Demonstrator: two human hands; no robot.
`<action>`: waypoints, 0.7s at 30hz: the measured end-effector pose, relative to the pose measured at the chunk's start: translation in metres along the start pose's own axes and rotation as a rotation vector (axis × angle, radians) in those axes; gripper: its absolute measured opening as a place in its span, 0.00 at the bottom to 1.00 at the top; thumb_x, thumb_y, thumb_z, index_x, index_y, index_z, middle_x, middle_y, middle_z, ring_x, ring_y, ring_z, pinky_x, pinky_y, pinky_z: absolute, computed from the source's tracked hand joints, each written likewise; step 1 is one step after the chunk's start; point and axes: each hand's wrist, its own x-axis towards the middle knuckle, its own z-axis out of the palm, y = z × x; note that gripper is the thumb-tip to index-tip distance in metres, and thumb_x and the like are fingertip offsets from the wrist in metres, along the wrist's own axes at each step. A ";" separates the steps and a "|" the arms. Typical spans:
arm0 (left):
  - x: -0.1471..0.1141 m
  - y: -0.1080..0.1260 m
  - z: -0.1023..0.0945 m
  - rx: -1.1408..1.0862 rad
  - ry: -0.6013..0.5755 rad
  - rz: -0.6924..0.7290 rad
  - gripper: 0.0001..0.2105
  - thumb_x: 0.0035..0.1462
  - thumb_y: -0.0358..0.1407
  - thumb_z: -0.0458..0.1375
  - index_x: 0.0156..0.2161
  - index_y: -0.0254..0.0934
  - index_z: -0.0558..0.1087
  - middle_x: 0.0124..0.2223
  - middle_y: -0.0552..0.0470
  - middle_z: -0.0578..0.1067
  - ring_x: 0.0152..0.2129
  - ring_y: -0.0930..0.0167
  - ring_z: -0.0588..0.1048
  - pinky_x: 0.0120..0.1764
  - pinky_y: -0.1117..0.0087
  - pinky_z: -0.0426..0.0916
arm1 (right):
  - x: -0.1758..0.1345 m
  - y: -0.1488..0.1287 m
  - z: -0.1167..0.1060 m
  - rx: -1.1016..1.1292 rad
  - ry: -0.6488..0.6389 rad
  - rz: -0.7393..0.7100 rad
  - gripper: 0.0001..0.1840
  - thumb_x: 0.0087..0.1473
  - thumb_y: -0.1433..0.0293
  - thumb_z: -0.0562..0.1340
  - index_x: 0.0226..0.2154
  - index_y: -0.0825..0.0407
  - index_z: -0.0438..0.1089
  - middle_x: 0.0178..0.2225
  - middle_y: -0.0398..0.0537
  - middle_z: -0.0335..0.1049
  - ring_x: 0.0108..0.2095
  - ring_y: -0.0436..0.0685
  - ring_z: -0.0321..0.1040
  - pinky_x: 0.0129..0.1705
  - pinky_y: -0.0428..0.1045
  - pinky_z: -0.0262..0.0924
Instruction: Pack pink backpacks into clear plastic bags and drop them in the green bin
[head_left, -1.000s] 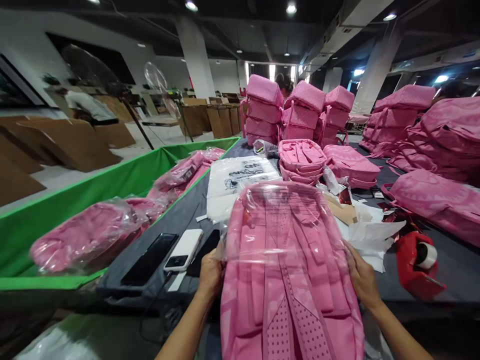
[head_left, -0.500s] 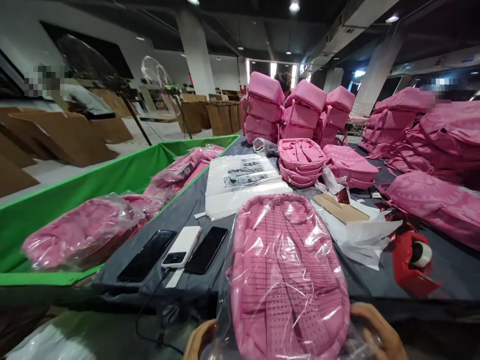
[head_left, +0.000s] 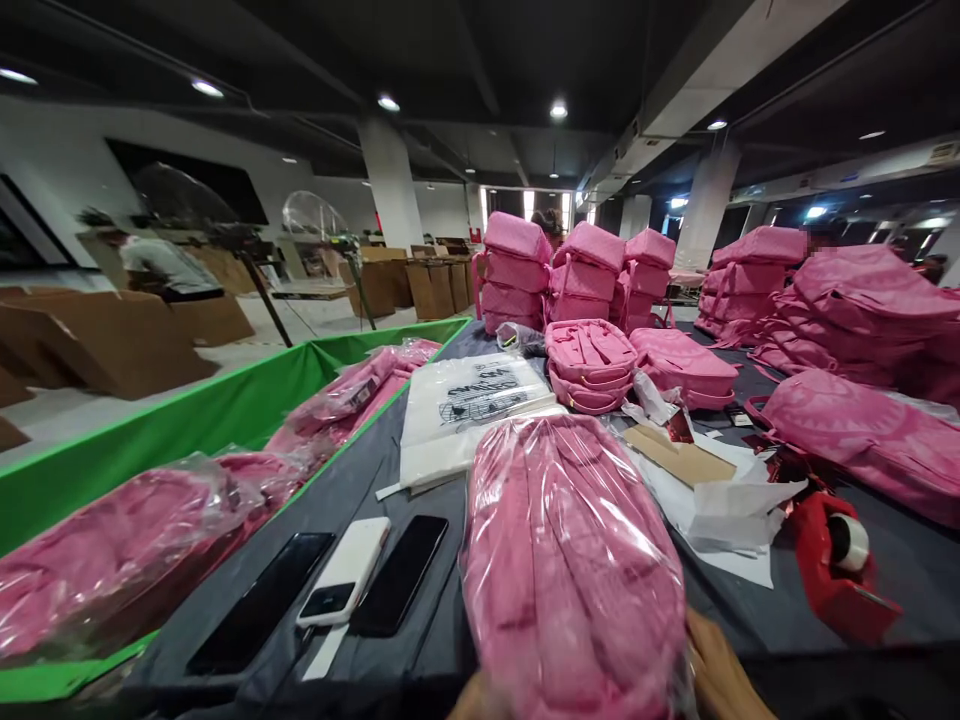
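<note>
Well, the stuffed pink fabric backpack (head_left: 574, 590) lies strap side up, wrapped in a glossy clear plastic bag (head_left: 540, 500), at the near edge of the table covered in dark grey cloth (head_left: 424, 645), its lower end running out of view. Slippery stuff, that film: with a loose hold, the whole bundle could slide off the edge, or the thin plastic could split if pulled hard. Watch the left flank too, where a flat black smartphone (head_left: 401, 575) lies near, beside a white rectangular power bank (head_left: 346, 572); a sideways shove might knock both. Over on the right, loose white paper sheets (head_left: 739, 510) sit close by and could get caught underneath. As for fingers, the right hand (head_left: 712, 670) is against the backpack's lower right side, fingertips hidden, so how far they're spread or curled can't be told. And the left hand (head_left: 472, 698), a blur cut off at the bottom, is by the opposite side; whether it grips the plastic, no telling.
</note>
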 end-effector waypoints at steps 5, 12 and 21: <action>0.032 0.034 0.012 -0.055 0.029 0.175 0.33 0.43 0.67 0.61 0.38 0.39 0.79 0.39 0.45 0.82 0.45 0.52 0.80 0.47 0.56 0.77 | 0.090 -0.024 0.017 -0.114 0.011 -0.153 0.25 0.50 0.63 0.52 0.44 0.53 0.76 0.34 0.59 0.80 0.36 0.66 0.77 0.43 0.57 0.70; -0.007 0.002 -0.046 -0.167 0.523 -0.081 0.25 0.39 0.52 0.65 0.40 0.37 0.74 0.31 0.51 0.79 0.25 0.64 0.78 0.25 0.68 0.71 | 0.060 0.005 -0.051 -0.232 0.358 -0.112 0.15 0.52 0.55 0.60 0.30 0.50 0.72 0.32 0.52 0.75 0.34 0.60 0.71 0.38 0.52 0.64; -0.090 -0.031 0.022 -0.237 -0.135 -0.314 0.26 0.50 0.57 0.61 0.39 0.34 0.78 0.35 0.41 0.83 0.30 0.59 0.82 0.32 0.61 0.77 | -0.075 0.014 -0.023 0.146 0.145 0.221 0.31 0.56 0.41 0.60 0.23 0.51 0.69 0.20 0.45 0.68 0.20 0.53 0.64 0.23 0.48 0.60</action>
